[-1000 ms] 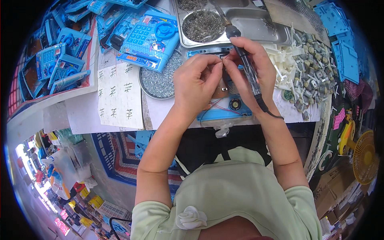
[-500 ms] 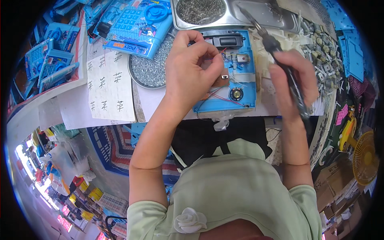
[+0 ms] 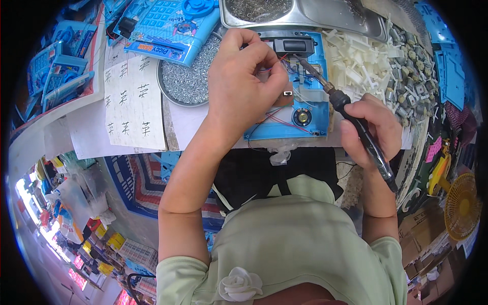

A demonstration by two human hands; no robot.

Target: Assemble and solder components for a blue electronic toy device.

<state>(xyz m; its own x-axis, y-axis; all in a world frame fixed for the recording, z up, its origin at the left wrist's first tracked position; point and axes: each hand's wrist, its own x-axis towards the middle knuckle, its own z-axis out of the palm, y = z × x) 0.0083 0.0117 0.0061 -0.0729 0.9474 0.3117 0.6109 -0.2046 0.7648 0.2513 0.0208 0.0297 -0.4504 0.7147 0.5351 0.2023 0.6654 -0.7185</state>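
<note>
My right hand (image 3: 376, 127) is closed round the black handle of a soldering iron (image 3: 339, 100). The iron's metal tip slants up and left, over the wiring in an open blue plastic casing (image 3: 319, 109). My left hand (image 3: 249, 86) lies over the casing's left side with thumb and forefinger pinched together. What those fingers hold is hidden, though thin red and blue wires show beside them. Inside the casing are a black battery compartment (image 3: 292, 47), a round speaker (image 3: 302, 117) and a small brown circuit board (image 3: 285, 100), partly covered by my left hand.
A round dish of small screws (image 3: 185, 81) stands left of my left hand, beneath a blue toy piggy bank (image 3: 168, 28). Behind lies a metal tray (image 3: 305, 20). White plastic parts (image 3: 358, 58) and small motors (image 3: 414, 66) are heaped at the right. Marked paper (image 3: 134, 107) lies left.
My right hand has brought the soldering iron down and left, from over the metal tray to the casing's wiring. My left hand stays pinched at the casing.
</note>
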